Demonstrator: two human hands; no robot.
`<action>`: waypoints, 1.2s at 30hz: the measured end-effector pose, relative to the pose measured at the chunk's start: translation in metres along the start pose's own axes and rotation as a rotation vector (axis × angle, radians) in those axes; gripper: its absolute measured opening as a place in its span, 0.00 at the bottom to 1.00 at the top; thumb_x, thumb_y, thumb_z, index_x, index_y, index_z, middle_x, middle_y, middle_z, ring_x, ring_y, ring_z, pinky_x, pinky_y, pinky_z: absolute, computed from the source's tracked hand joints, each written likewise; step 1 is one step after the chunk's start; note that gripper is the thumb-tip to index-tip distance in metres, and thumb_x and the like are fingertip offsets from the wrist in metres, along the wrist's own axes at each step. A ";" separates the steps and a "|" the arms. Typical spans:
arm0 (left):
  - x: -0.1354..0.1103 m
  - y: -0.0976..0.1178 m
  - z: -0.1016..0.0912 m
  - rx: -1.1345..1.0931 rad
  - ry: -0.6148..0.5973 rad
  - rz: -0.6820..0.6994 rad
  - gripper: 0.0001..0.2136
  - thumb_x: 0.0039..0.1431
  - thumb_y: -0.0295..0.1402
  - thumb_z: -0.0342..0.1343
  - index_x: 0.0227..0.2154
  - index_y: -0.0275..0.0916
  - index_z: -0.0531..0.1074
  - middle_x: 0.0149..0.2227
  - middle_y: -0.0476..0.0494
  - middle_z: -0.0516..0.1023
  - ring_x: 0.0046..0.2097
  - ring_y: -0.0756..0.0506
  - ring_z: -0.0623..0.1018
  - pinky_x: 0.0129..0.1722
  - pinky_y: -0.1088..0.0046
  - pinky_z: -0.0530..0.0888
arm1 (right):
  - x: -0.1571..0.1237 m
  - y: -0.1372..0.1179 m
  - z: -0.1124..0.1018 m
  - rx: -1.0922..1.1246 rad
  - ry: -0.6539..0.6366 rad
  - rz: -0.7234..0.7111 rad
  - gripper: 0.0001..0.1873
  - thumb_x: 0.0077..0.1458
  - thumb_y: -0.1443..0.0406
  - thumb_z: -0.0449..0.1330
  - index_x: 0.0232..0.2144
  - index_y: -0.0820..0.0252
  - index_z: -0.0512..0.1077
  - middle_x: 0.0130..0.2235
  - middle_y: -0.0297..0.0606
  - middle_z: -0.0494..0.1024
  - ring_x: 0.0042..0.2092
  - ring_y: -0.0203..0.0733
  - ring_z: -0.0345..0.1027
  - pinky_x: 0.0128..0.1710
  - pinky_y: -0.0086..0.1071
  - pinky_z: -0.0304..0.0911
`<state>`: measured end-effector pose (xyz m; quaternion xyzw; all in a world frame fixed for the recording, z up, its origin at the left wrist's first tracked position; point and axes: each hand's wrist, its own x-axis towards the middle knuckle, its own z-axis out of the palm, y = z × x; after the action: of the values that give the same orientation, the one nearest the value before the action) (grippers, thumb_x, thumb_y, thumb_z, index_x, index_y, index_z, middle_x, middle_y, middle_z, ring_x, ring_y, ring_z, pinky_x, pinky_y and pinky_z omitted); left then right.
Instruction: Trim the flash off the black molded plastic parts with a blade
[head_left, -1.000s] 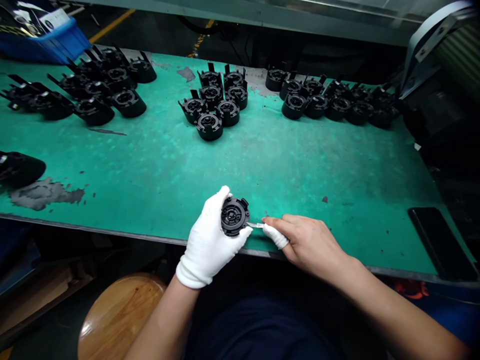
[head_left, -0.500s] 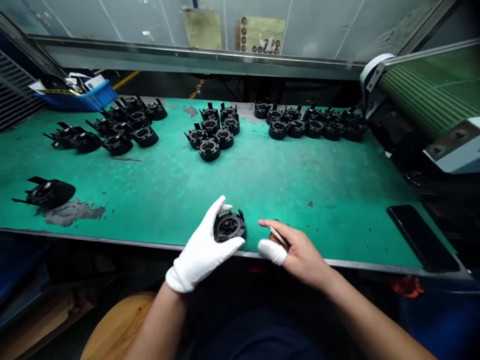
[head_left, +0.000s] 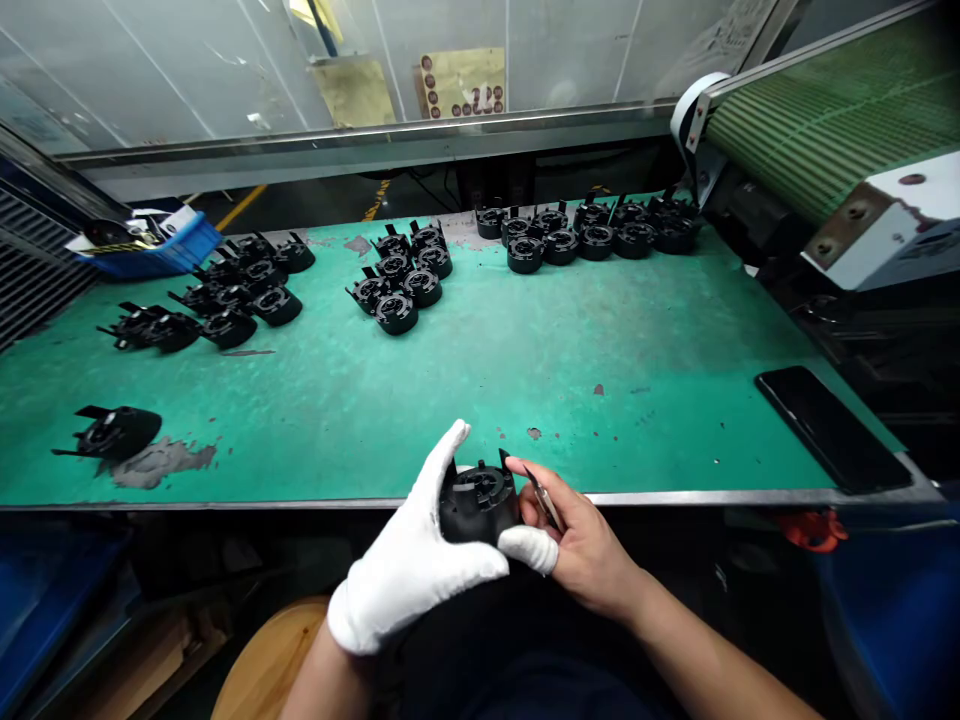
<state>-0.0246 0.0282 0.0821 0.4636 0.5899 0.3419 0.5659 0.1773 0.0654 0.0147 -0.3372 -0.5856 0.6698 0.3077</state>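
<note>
My left hand [head_left: 416, 560], in a white glove, is wrapped around a round black plastic housing [head_left: 480, 510] with upright tabs, tilted at the table's front edge. Against the housing's right side rests my right hand [head_left: 577, 535], bare except for a white cover on the thumb. Its curled fingers also grip a slim pointed hand tool [head_left: 545, 500], whose exact kind I cannot make out. The fingers hide part of both things.
Similar black housings stand in left [head_left: 229, 328], middle [head_left: 396, 313] and right [head_left: 596, 240] groups on the green tabletop [head_left: 480, 370]. One housing [head_left: 120, 433] sits alone at front left. A phone [head_left: 832, 428], a blue bin [head_left: 161, 252] and a green conveyor [head_left: 840, 110] flank the table.
The left hand has drawn the housing toward me and tilted it. The right hand has moved left to touch it, still gripping the slim tool. The camera view has shifted.
</note>
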 end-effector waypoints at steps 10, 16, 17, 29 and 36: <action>-0.019 -0.033 0.008 0.492 0.483 0.306 0.26 0.58 0.52 0.58 0.55 0.43 0.68 0.56 0.37 0.72 0.58 0.35 0.73 0.60 0.51 0.70 | -0.013 0.000 0.033 0.149 0.022 0.095 0.21 0.64 0.50 0.55 0.52 0.54 0.69 0.31 0.32 0.67 0.32 0.38 0.60 0.40 0.34 0.63; -0.011 -0.068 0.005 0.861 0.570 0.310 0.22 0.61 0.42 0.59 0.56 0.44 0.68 0.52 0.40 0.77 0.55 0.38 0.75 0.66 0.43 0.58 | -0.031 0.020 0.028 0.067 0.080 0.297 0.24 0.68 0.49 0.47 0.52 0.56 0.71 0.35 0.36 0.72 0.35 0.40 0.64 0.38 0.34 0.61; -0.009 -0.073 0.005 0.873 0.568 0.342 0.21 0.62 0.39 0.58 0.57 0.45 0.67 0.53 0.41 0.76 0.57 0.38 0.74 0.67 0.43 0.55 | -0.032 0.024 0.026 0.093 0.085 0.339 0.25 0.69 0.48 0.45 0.50 0.57 0.71 0.33 0.35 0.71 0.33 0.39 0.63 0.37 0.33 0.60; -0.010 -0.090 0.007 0.786 0.562 0.401 0.17 0.68 0.40 0.48 0.56 0.47 0.69 0.50 0.42 0.76 0.56 0.38 0.72 0.65 0.41 0.59 | 0.003 0.031 0.018 -0.038 -0.055 0.276 0.20 0.67 0.54 0.51 0.32 0.58 0.77 0.28 0.34 0.72 0.34 0.42 0.63 0.37 0.35 0.60; -0.012 -0.095 0.004 0.743 0.527 0.400 0.23 0.61 0.32 0.55 0.59 0.51 0.67 0.45 0.42 0.73 0.52 0.37 0.71 0.63 0.38 0.60 | 0.010 0.019 0.019 -0.035 -0.068 0.383 0.23 0.66 0.52 0.51 0.28 0.56 0.78 0.27 0.34 0.74 0.34 0.45 0.66 0.35 0.36 0.64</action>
<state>-0.0369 -0.0153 -0.0019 0.6359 0.6943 0.3158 0.1173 0.1554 0.0604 -0.0039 -0.4252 -0.5322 0.7168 0.1488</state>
